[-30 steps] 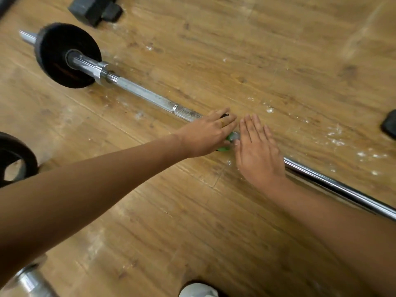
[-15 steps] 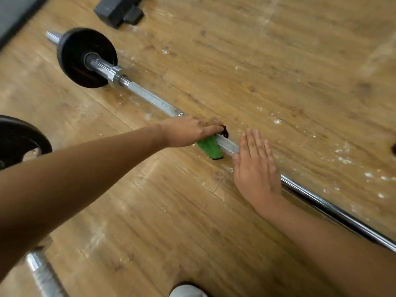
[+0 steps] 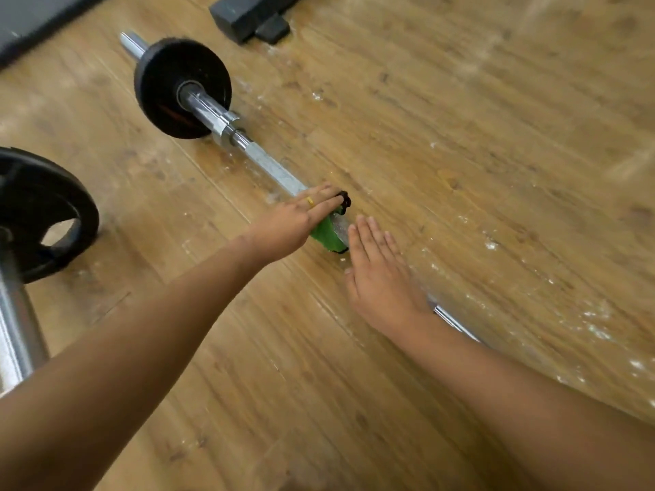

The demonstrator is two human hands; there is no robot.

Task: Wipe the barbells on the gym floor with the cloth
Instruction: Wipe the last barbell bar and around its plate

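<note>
Left hand (image 3: 294, 225) presses cloth (image 3: 328, 235) on barbell (image 3: 273, 168), fingers near-straight (thumb hidden) — cloth may slip; flat, straight-fingered right hand (image 3: 382, 278) may let it roll.

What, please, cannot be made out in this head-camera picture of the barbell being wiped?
- Head view: the barbell's right end, behind the right forearm.
- Most of the green cloth, under the left hand; whether the thumb wraps the bar is hidden.
- The bar beneath the flat right hand.
- The second barbell, cut by the left edge.
</note>
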